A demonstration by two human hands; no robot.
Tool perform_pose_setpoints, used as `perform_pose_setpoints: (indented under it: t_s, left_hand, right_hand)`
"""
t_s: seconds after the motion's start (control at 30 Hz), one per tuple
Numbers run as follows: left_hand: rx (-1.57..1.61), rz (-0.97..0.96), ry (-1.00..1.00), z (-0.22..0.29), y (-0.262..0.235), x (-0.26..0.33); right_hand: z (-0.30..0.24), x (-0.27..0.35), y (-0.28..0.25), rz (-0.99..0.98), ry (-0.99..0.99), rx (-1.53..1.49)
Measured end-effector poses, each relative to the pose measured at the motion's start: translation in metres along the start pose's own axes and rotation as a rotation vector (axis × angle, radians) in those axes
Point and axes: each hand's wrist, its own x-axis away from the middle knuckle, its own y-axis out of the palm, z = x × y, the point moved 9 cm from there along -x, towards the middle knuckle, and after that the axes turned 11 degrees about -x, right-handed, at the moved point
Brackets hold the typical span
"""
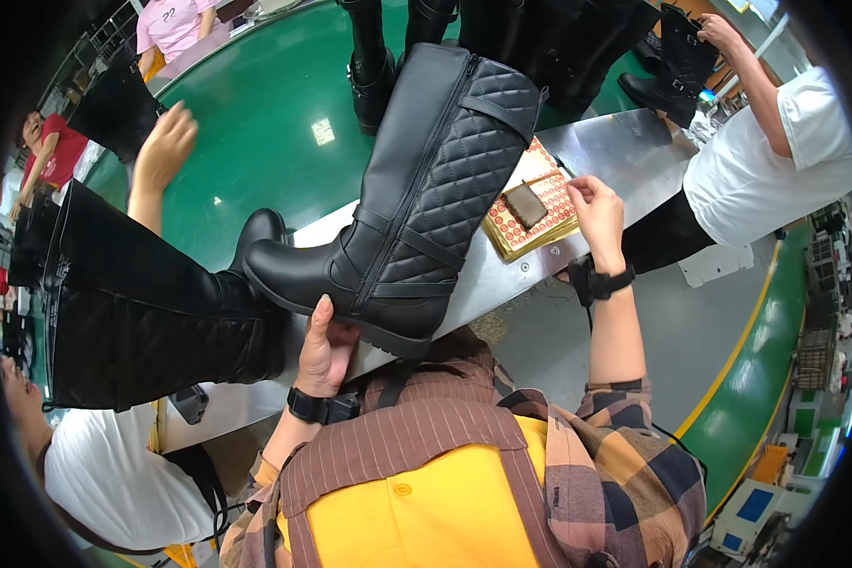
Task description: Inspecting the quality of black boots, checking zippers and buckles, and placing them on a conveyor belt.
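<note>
My left hand (327,358) is closed around the sole of a tall black boot (402,199), thumb up along its edge near the arch. The boot stands tilted, toe to the left, showing a side zip, a quilted shaft panel and crossed straps. My right hand (598,216) is to the right of the boot, thumb and forefinger pinched together; whatever is between them is too small to make out. Beside those fingers lies a stack of sheets (557,216) with rows of small round red-and-white stickers. A dark brown square block (526,204) rests on the stack.
A metal ledge (601,151) runs along the green work surface (227,142). Another black boot (161,308) lies close on the left, with more boots (530,47) standing behind. Co-workers work at both sides; one's hand (166,147) reaches in at the left.
</note>
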Motion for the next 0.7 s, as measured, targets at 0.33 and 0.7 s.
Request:
perform_pose_setpoints:
  t_s: [0.33, 0.7]
  left_hand:
    - [-0.01, 0.002, 0.011, 0.003, 0.005, 0.0]
    - [0.028, -0.038, 0.003, 0.001, 0.002, -0.001]
  right_hand:
    - [0.008, -0.018, 0.034, -0.179, -0.083, 0.119]
    - [0.055, -0.035, 0.059, -0.405, 0.108, 0.032]
